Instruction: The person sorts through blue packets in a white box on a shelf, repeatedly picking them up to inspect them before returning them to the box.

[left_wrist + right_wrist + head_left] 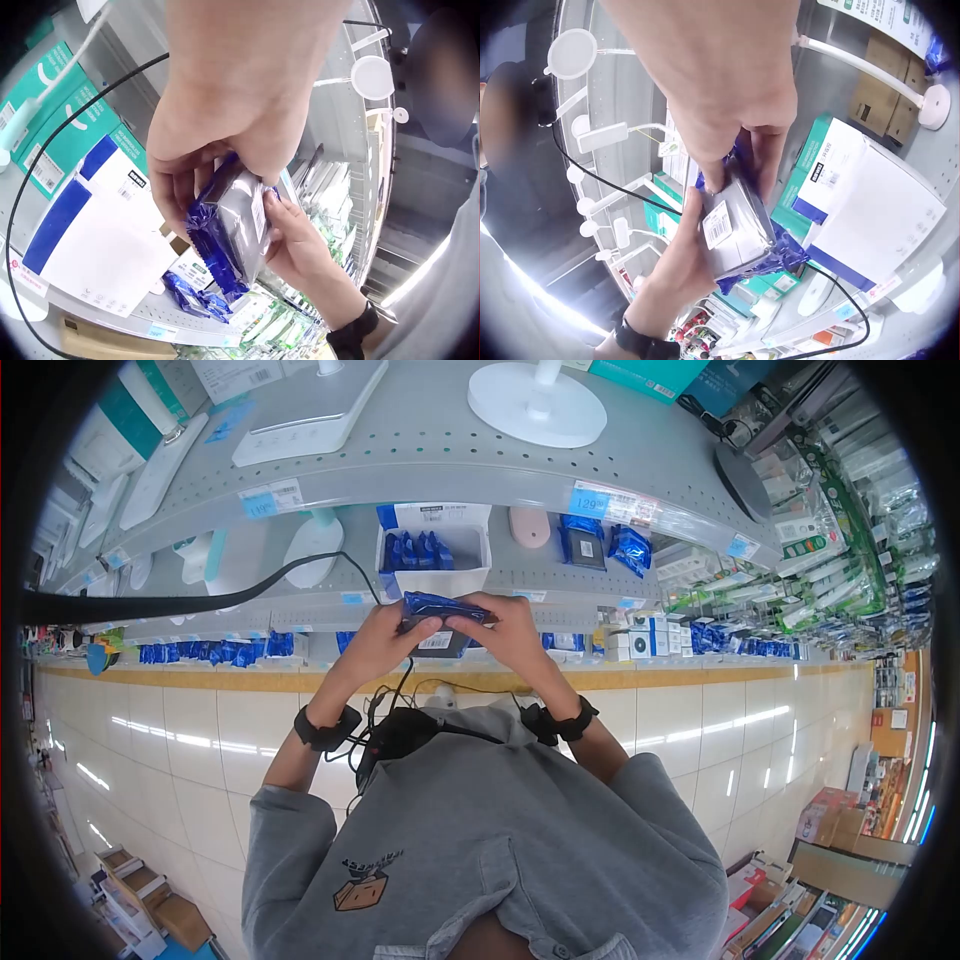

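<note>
Both hands grip one blue-and-grey plastic packet [440, 606] in front of the shelf, thumbs on the near side. The left hand [385, 643] has its left end, the right hand [512, 635] its right end. In the left wrist view the packet [241, 225] shows a dark flat face and crinkled blue edges, between the left hand [217, 150] and the right hand [296, 244]. A white barcode label faces up on the packet [735, 229] in the right wrist view, where the right hand [735, 127] pinches one end and the left hand [679, 259] the other.
An open white-and-blue box [436, 560] holding several blue packets stands on the shelf, with loose packets [583, 546] and a pink device [529, 527] to its right. Above is a perforated shelf [420, 470] with white lamp bases [537, 405]. A black cable [250, 592] crosses at left.
</note>
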Motion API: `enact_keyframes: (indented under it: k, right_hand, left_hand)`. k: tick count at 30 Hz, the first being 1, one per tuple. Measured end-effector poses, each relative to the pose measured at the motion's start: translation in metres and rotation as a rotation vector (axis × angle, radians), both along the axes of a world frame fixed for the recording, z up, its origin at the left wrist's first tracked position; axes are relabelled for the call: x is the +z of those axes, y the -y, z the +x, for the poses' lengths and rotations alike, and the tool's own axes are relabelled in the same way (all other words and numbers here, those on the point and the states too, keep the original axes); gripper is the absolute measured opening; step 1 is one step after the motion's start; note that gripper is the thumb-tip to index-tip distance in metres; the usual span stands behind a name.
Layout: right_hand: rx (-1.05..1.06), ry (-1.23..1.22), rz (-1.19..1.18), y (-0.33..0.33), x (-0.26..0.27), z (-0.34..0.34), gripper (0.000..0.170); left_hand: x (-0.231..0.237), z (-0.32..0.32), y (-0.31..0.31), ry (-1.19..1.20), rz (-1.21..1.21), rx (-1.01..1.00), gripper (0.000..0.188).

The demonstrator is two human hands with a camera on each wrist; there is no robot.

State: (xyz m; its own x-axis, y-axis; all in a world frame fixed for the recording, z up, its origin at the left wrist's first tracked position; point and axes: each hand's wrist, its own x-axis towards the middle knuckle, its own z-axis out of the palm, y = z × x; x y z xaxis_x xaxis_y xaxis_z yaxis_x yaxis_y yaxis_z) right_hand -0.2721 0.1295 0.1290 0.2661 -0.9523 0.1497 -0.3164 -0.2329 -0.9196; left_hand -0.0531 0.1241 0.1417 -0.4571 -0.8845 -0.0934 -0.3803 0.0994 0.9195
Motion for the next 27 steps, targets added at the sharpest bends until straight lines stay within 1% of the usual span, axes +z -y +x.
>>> enact_keyframes:
  k: [2, 5, 9, 11, 12, 14, 15, 17, 18, 19, 20, 21, 22, 23, 24, 26, 27]
  right_hand:
    - [-0.011, 0.006, -0.103, -0.002, -0.001, 0.0, 0.026]
    - [-0.006, -0.029, -0.168, -0.004, -0.006, -0.003, 0.027]
    - [-0.016, -0.05, -0.092, -0.008, 0.002, -0.007, 0.024]
    - [-0.031, 0.055, 0.161, -0.006, -0.002, -0.012, 0.028]
    - [-0.034, 0.058, 0.158, -0.005, -0.004, -0.014, 0.028]
    - [-0.022, 0.02, 0.138, -0.002, -0.003, -0.019, 0.027]
    - [-0.032, 0.019, 0.128, 0.0, 0.001, -0.02, 0.027]
    - [0.019, 0.042, -0.022, 0.002, 0.009, -0.021, 0.026]
    - [0.017, 0.039, -0.025, 0.003, 0.015, -0.022, 0.026]
    - [0.086, -0.023, 0.002, 0.004, 0.023, -0.024, 0.029]
    - [0.158, -0.087, 0.032, 0.005, 0.027, -0.026, 0.031]
    - [0.164, -0.093, 0.036, 0.006, 0.027, -0.026, 0.031]
    - [0.186, -0.158, 0.094, 0.007, 0.027, -0.026, 0.035]
    - [0.206, -0.224, 0.145, 0.01, 0.027, -0.026, 0.039]
    - [0.21, -0.233, 0.138, 0.013, 0.027, -0.027, 0.039]
    - [0.163, -0.171, 0.222, 0.015, 0.021, -0.029, 0.038]
    - [0.166, -0.178, 0.216, 0.019, 0.018, -0.031, 0.038]
  left_hand:
    - [0.003, -0.002, -0.001, 0.019, 0.01, 0.0, 0.034]
    - [0.005, -0.004, -0.003, 0.069, 0.08, 0.006, 0.033]
    - [0.003, -0.007, -0.003, 0.061, 0.122, 0.004, 0.034]
    - [-0.006, -0.01, -0.001, -0.07, 0.11, -0.039, 0.04]
    - [-0.006, -0.01, 0.0, -0.068, 0.107, -0.043, 0.04]
    - [-0.003, -0.013, 0.002, -0.013, 0.044, -0.102, 0.049]
    - [-0.002, -0.015, 0.004, -0.013, 0.034, -0.113, 0.049]
    - [-0.003, -0.016, 0.007, 0.032, -0.027, -0.084, 0.054]
    - [0.0, -0.016, 0.009, 0.086, -0.027, -0.097, 0.054]
    - [0.005, -0.017, 0.011, 0.082, -0.028, -0.096, 0.054]
    - [0.009, -0.019, 0.012, 0.113, -0.029, -0.142, 0.054]
    - [0.011, -0.019, 0.012, 0.143, -0.027, -0.185, 0.053]
    - [0.007, -0.018, 0.011, 0.137, -0.024, -0.178, 0.053]
    - [-0.001, -0.018, 0.013, 0.046, 0.037, -0.178, 0.052]
    - [-0.007, -0.017, 0.016, -0.045, 0.093, -0.179, 0.051]
    - [-0.016, -0.014, 0.024, -0.087, 0.099, -0.185, 0.051]
    - [-0.019, -0.012, 0.029, -0.121, 0.112, -0.193, 0.051]
